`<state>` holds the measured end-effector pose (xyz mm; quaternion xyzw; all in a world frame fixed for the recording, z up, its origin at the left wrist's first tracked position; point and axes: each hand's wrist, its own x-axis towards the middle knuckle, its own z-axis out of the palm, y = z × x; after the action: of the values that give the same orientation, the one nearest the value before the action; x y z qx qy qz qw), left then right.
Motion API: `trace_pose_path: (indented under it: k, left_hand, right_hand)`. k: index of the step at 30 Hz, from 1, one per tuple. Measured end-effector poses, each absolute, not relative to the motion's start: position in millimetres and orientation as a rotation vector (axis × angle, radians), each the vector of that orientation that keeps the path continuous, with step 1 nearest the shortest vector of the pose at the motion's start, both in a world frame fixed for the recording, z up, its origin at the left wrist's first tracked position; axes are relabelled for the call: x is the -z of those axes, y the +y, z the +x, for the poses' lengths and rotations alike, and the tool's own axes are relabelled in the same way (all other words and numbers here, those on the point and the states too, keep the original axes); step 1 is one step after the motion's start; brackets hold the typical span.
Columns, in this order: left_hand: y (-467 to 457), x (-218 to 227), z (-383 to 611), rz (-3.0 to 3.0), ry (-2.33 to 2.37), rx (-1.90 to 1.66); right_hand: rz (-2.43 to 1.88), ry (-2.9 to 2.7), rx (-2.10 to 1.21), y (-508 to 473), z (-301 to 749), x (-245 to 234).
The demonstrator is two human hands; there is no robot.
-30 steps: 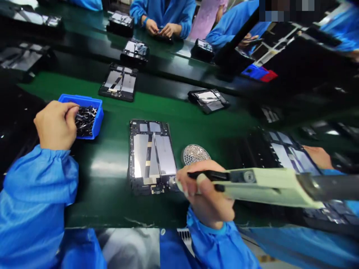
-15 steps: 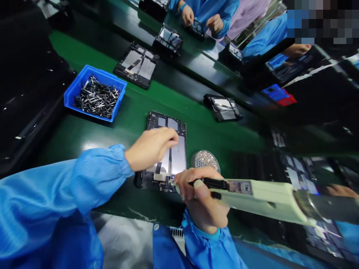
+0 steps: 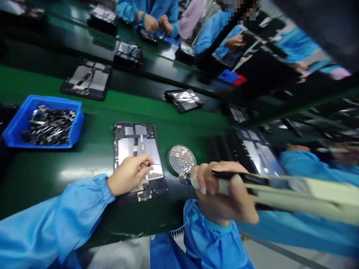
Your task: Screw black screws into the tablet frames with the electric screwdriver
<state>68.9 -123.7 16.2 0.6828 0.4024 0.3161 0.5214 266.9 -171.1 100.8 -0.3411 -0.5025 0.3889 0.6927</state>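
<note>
My left hand (image 3: 127, 175) is over an opened tablet (image 3: 153, 149) that lies on the green bench, its silvery battery area and dark frame showing. Thumb and forefinger are pinched on a small dark strip (image 3: 150, 164), too small to name exactly. My right hand (image 3: 224, 192) is wrapped round a pale electric screwdriver (image 3: 286, 198), thumb beside its black lever. The screwdriver's metal tip points left, close to the near edge of a round dish of screws (image 3: 182, 160); whether it touches the dish I cannot tell.
At the left stands a blue bin (image 3: 17, 130) heaped with small dark metallic strips. More opened tablets (image 3: 92, 80) lie beyond, one (image 3: 183, 100) behind the dish. Stacked tablets (image 3: 258, 153) are at the right. Across the bench, co-workers' hands (image 3: 157, 24) are busy.
The view has swung right, so things sit further left. My right hand has moved the screwdriver from the tablet's lower edge to the screw dish. My left hand now shows a small dark strip.
</note>
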Motion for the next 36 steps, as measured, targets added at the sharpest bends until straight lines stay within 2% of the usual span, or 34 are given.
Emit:
trace_pose_path:
  k: [4,12,20,26,36]
  left_hand:
    - [-116,-27,62,1.486,0.978,-0.782]
    - [-85,-54,34,1.228,1.325,-1.0]
    - [-52,-54,10,1.325,1.76,-1.123]
    - [-41,-41,1,1.249,1.776,-1.174]
    - [-40,-46,3,1.212,1.827,-1.146]
  right_hand:
    - [-0.873,-0.981,-0.695,-144,300,-78]
    - [-0.985,-0.912,-0.643,-135,305,-37]
    - [-1.11,-0.849,-0.696,-135,305,-37]
    - [-1.123,-0.852,-0.715,-136,304,-38]
    - [-1.106,-0.856,-0.691,-135,306,-35]
